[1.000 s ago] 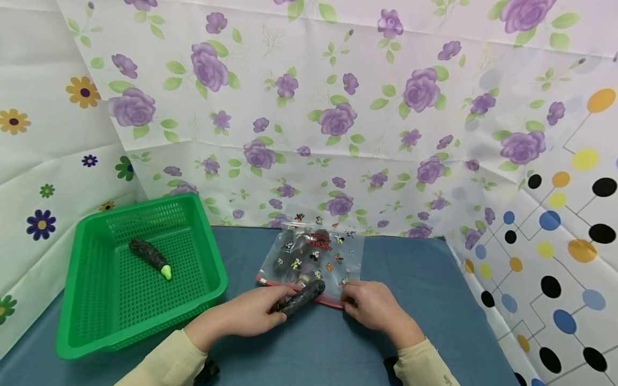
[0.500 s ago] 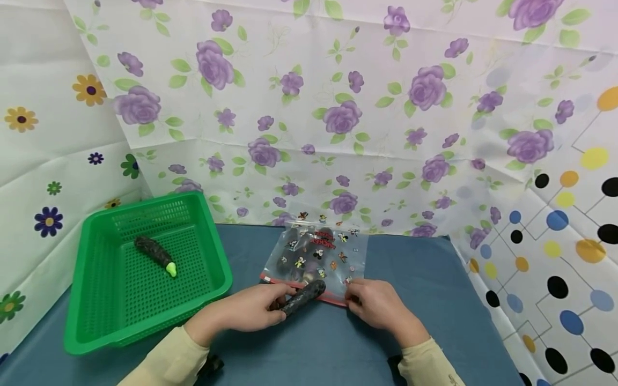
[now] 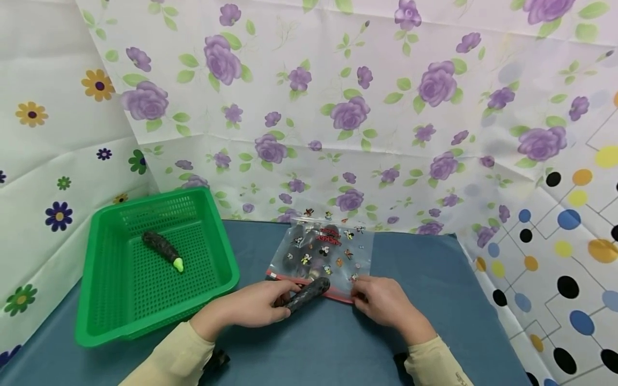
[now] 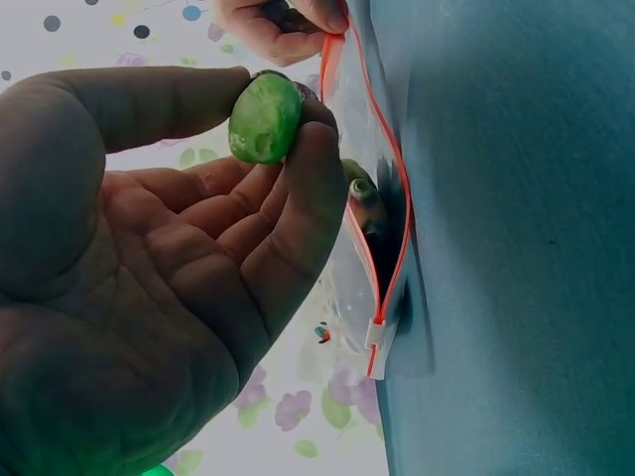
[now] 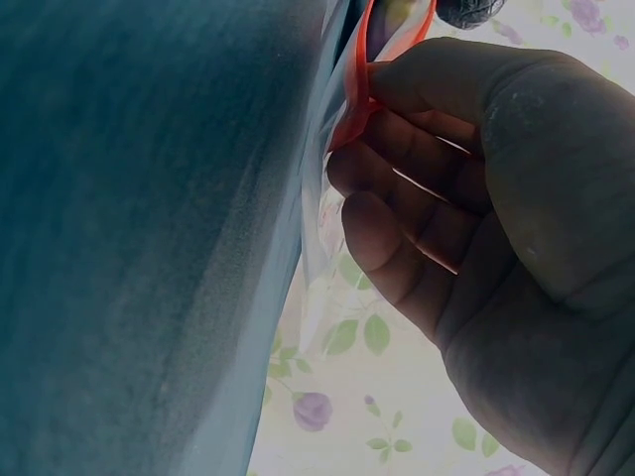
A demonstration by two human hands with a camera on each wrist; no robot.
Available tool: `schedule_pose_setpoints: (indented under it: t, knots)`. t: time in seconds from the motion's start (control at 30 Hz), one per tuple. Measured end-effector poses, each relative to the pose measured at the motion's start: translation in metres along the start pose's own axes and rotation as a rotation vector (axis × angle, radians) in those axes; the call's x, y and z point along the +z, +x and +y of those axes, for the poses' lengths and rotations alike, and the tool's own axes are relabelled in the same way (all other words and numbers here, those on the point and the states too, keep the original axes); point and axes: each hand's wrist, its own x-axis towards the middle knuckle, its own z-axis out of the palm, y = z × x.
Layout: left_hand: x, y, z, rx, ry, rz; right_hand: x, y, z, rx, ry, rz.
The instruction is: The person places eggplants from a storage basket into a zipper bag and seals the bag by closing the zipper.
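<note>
My left hand (image 3: 256,305) pinches a dark, wrinkled eggplant (image 3: 313,292) near its green stem end (image 4: 265,121), between thumb and fingers. The eggplant's far end lies over the red edge of a clear zip bag (image 3: 350,257) printed with cartoon figures. In the left wrist view the bag's mouth gapes between two red strips, a white slider (image 4: 375,335) at one end. Several dark, rounded things show through the plastic. My right hand (image 3: 383,301) pinches the bag's red edge (image 5: 354,104) at its right corner.
A green perforated basket (image 3: 96,289) stands at the left on the blue cloth (image 3: 420,262), with another dark eggplant (image 3: 162,250) lying in it. Flower-patterned sheets (image 3: 309,107) hang behind, and a dotted sheet (image 3: 574,257) rises at the right.
The whole head view has shifted, so everything sits a little further right. Both hands, the eggplant and the bag keep nearly the same places relative to each other.
</note>
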Motion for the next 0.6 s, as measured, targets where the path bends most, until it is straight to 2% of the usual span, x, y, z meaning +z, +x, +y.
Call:
schedule_pose_setpoints:
  t: [0.37,0.6]
  knots:
    - [-0.0031,-0.0003,-0.0007,-0.004,-0.019,-0.028,0.0024,-0.0009,0.0004,-0.014,-0.017,0.027]
    - [-0.0020,-0.0009,-0.0011,-0.001,-0.020,-0.046,0.0017,0.0006,0.0014,0.003,-0.018,0.006]
